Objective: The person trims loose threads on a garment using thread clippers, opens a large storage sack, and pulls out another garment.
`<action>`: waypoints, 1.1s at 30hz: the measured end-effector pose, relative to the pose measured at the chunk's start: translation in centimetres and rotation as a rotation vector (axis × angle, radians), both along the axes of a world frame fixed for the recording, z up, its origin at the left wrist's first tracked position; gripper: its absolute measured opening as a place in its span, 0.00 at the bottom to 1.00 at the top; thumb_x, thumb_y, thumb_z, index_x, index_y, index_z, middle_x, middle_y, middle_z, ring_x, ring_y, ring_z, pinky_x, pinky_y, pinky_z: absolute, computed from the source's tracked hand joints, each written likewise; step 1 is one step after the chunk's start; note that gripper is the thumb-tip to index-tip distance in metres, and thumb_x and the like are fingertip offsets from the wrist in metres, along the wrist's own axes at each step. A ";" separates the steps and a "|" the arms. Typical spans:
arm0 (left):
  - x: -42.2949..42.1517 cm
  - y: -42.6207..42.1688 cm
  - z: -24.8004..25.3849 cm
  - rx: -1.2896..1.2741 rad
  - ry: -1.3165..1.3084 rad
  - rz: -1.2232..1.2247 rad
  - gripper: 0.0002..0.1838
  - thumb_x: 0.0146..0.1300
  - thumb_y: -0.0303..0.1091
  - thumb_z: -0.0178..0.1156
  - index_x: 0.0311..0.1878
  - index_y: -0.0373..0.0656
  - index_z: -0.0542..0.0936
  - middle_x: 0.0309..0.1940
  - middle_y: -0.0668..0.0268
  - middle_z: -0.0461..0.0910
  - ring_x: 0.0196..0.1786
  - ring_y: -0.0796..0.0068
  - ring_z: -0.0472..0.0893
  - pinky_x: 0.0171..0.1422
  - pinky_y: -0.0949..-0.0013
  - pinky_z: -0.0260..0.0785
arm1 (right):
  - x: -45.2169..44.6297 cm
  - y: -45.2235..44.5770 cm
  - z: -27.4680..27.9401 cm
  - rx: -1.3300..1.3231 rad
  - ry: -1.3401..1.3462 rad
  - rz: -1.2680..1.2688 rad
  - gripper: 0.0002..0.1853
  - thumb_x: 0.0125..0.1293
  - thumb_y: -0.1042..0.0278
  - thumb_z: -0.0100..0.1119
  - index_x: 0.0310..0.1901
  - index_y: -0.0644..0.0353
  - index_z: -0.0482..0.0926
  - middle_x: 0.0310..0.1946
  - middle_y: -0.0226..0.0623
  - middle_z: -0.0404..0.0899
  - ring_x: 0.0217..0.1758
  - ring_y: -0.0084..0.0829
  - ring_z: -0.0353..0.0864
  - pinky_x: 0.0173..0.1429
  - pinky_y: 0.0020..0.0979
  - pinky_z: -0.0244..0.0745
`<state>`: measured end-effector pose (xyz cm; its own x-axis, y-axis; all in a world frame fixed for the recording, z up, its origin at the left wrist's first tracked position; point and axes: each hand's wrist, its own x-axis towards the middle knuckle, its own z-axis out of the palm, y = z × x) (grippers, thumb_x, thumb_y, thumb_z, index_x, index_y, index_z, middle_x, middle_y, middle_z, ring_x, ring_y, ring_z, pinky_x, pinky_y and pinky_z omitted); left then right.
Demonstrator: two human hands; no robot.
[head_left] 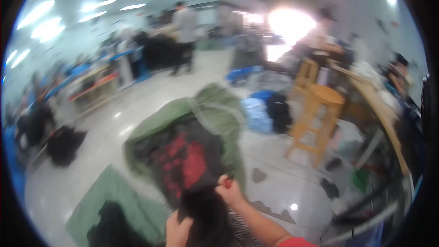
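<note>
At the bottom centre, a black piece of cloth point(205, 212) hangs between my hands, blurred by motion. My left hand point(179, 229) is closed on its left edge, thumb on top. Beside its upper right edge, my right hand point(232, 193) is closed around a small red object with a dark tip point(227, 182), perhaps a small cutting tool; its exact kind is unclear. Just beyond stands an open green sack point(148, 126) with dark cloth and red-patterned cloth point(190, 164) inside. To the left, a green sheet point(93, 201) lies under a dark cloth point(114, 228).
Wooden stools point(324, 93) stand at the right, near a long worktable point(382, 110). Blue and black bundles point(265, 112) lie behind the sack. A dark heap point(65, 144) is on the floor at left. People point(184, 29) stand farther back.
</note>
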<state>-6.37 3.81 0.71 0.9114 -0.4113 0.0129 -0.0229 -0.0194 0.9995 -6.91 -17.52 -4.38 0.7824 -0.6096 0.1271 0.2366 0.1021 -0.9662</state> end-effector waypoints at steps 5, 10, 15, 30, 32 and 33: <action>-9.5 -0.2 7.8 0.278 -0.052 -0.523 0.11 0.55 0.28 0.57 0.39 0.32 0.78 0.24 0.55 0.79 0.29 0.78 0.75 0.36 0.68 0.70 | -8.5 -1.3 4.7 0.513 -0.433 0.106 0.13 0.54 0.80 0.51 0.25 0.50 0.59 0.22 0.21 0.63 0.26 0.17 0.65 0.29 0.22 0.58; -14.3 -3.0 11.6 0.100 -0.627 -0.929 0.09 0.56 0.34 0.62 0.30 0.41 0.73 0.19 0.47 0.74 0.26 0.45 0.79 0.27 0.53 0.68 | -16.5 -2.4 11.9 0.543 -0.828 0.163 0.12 0.53 0.76 0.51 0.27 0.50 0.57 0.22 0.29 0.66 0.28 0.26 0.71 0.32 0.26 0.69; -15.5 -5.8 11.8 0.032 -0.723 -1.184 0.09 0.54 0.33 0.65 0.33 0.43 0.74 0.18 0.52 0.73 0.24 0.48 0.77 0.27 0.54 0.69 | -20.2 -2.2 16.5 0.453 -1.271 0.223 0.10 0.54 0.65 0.48 0.28 0.51 0.57 0.21 0.34 0.67 0.25 0.31 0.71 0.33 0.34 0.71; 0.3 -15.6 -7.5 0.413 -0.651 -1.094 0.38 0.57 0.39 0.59 0.72 0.57 0.59 0.48 0.48 0.80 0.48 0.47 0.81 0.54 0.54 0.72 | -20.9 -7.9 16.3 0.080 -0.647 -0.285 0.07 0.56 0.65 0.49 0.31 0.53 0.63 0.23 0.34 0.70 0.27 0.29 0.72 0.34 0.33 0.71; -9.9 -16.8 -13.5 -0.501 -0.112 -1.003 0.35 0.66 0.34 0.56 0.74 0.44 0.55 0.67 0.54 0.66 0.69 0.64 0.67 0.72 0.63 0.56 | -23.1 -8.6 15.0 -0.068 -0.363 -0.393 0.07 0.56 0.65 0.50 0.32 0.54 0.64 0.23 0.34 0.71 0.27 0.29 0.72 0.34 0.32 0.71; -11.6 -18.1 -13.4 -0.524 -0.093 -0.986 0.35 0.66 0.34 0.56 0.74 0.44 0.55 0.67 0.54 0.66 0.69 0.64 0.67 0.72 0.63 0.56 | -24.3 -8.9 14.8 -0.146 -0.210 -0.439 0.06 0.56 0.64 0.50 0.32 0.54 0.65 0.23 0.34 0.71 0.27 0.29 0.73 0.34 0.32 0.71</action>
